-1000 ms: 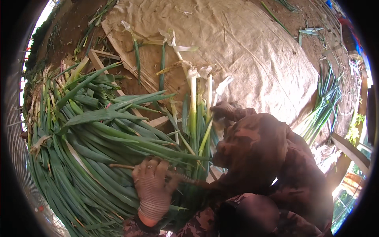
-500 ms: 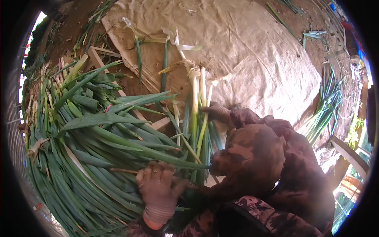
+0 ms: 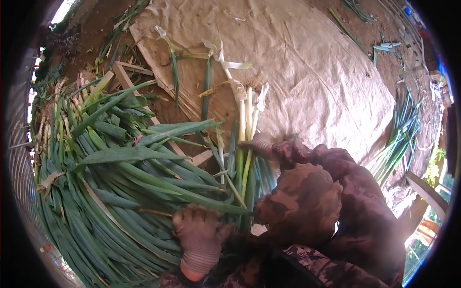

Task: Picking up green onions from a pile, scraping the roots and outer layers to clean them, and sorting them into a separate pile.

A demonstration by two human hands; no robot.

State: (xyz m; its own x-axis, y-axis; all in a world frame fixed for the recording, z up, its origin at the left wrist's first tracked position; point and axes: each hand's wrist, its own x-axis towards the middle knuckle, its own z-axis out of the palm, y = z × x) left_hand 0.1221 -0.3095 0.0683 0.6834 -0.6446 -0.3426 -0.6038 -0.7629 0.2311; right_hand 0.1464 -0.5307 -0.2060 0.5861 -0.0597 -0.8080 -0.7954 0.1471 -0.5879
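We see the gloved left hand (image 3: pixel 199 235) at the lower centre of the frame, fingers bent down over a thin brown stick (image 3: pixel 156 212); the palm is hidden, so we cannot tell whether they close around it. The gloved right hand (image 3: pixel 263 145), right of centre, has its fingers bent against a few upright green onions (image 3: pixel 241 120); we cannot tell how firmly it grips. Their white ends overlie a tan sheet (image 3: pixel 312 72). A large heap of onion greens (image 3: pixel 129 185) fills the left, beside a wooden frame (image 3: pixel 125 79).
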